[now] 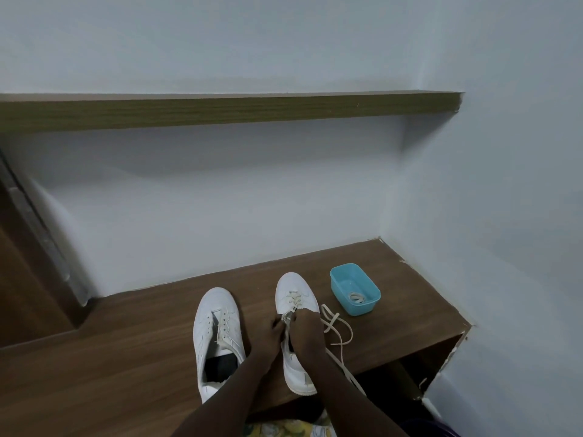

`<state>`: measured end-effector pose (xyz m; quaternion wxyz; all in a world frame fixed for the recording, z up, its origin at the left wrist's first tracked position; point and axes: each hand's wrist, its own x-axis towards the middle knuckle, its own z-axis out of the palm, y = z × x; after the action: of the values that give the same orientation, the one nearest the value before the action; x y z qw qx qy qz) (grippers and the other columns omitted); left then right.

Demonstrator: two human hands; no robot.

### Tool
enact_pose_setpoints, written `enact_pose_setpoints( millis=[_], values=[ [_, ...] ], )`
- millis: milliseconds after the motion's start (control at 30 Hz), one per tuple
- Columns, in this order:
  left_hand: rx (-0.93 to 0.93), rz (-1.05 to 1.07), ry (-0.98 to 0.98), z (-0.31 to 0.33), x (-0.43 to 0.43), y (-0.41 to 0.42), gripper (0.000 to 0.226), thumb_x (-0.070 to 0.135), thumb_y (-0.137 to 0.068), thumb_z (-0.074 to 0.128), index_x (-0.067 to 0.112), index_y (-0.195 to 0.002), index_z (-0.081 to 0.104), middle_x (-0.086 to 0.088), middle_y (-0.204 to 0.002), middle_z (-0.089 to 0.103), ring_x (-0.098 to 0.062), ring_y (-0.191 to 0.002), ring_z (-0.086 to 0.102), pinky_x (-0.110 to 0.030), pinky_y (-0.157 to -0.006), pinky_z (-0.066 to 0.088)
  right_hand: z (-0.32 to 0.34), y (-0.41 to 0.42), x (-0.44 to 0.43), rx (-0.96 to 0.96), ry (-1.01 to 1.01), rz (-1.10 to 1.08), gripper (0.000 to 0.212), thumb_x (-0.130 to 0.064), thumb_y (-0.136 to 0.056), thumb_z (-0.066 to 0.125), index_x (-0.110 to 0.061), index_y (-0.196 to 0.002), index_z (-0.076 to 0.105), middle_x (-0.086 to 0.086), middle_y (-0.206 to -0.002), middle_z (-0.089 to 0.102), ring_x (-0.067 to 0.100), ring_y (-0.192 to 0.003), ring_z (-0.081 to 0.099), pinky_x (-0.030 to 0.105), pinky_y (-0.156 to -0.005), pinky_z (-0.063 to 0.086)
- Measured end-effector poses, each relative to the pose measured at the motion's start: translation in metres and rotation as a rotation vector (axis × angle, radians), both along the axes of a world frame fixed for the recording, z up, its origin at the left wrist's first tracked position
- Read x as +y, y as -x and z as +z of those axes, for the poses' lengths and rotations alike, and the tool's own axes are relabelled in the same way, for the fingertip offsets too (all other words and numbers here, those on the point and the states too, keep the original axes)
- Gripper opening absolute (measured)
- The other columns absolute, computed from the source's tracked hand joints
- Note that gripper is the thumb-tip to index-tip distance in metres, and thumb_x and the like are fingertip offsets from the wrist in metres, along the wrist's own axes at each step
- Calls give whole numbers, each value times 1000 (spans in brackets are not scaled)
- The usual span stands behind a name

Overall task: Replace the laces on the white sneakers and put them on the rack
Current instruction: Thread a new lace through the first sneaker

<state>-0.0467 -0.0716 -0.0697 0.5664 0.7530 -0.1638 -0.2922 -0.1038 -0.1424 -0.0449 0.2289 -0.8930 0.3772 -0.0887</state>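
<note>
The laced shoe [295,298] is standing toe-away on the bench [142,342], close to its front edge, probably so both hands can be reaching its eyelets from above. The lace [337,326] is crossing its lower eyelets only. The slack is trailing to the shoe's right, lying out of the way.

The right hand [307,329] is curling over the shoe's tongue and pinching the lace at the next eyelet. The left hand [268,334] is pinching the lace at the shoe's left side, apparently steadying it.

The bare shoe [214,313] is waiting just left of the laced shoe, its eyelets empty. The tub [366,305] is sitting right of the shoe's toe, keeping a coiled lace [357,298] within reach. The shelf [220,111] is hanging well above and beyond the shoe.
</note>
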Motion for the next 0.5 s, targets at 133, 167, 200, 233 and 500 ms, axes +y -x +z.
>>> enact_pose_setpoints(
  millis=[133, 167, 200, 233, 500],
  values=[
    [-69, 40, 6, -3, -1, 2, 20, 14, -97, 47, 9, -99, 66, -13, -91, 69, -24, -83, 63, -34, -75, 50, -4, 0, 3, 22, 2, 80, 32, -13, -101, 32, -5, -121, 56, 9, -124, 59, 21, -115, 55, 26, -96, 39],
    [-111, 44, -10, -4, -2, 2, 20, 16, -96, 49, 9, -97, 67, -14, -89, 70, -27, -85, 65, -40, -80, 51, -4, 0, 3, 32, 26, 97, 32, -13, -100, 33, -6, -119, 57, 9, -122, 59, 20, -114, 56, 26, -95, 40],
    [-139, 50, -24, -6, -2, 2, 19, 16, -96, 50, 10, -96, 68, -14, -88, 70, -29, -86, 66, -43, -82, 51, -4, 0, 3, 32, 53, 112, 31, -12, -100, 33, -6, -118, 58, 9, -121, 60, 20, -113, 56, 26, -95, 40],
    [-149, 58, -38, -7, -3, 2, 18, 16, -96, 51, 10, -96, 68, -14, -87, 70, -29, -86, 66, -45, -83, 50, -4, 0, 3, 37, 69, 126, 31, -12, -100, 33, -6, -118, 58, 9, -121, 59, 20, -113, 56, 27, -96, 40],
    [28, 177, 63, 7, 1, 8, 34, 25, -98, 47, -1, -88, 66, -16, -81, 65, -22, -76, 59, -30, -68, 46, -1, 1, -5, 106, 207, 255, 25, -18, -92, 54, -7, -114, 58, 11, -118, 60, 23, -111, 58, 30, -96, 44]
  ],
)
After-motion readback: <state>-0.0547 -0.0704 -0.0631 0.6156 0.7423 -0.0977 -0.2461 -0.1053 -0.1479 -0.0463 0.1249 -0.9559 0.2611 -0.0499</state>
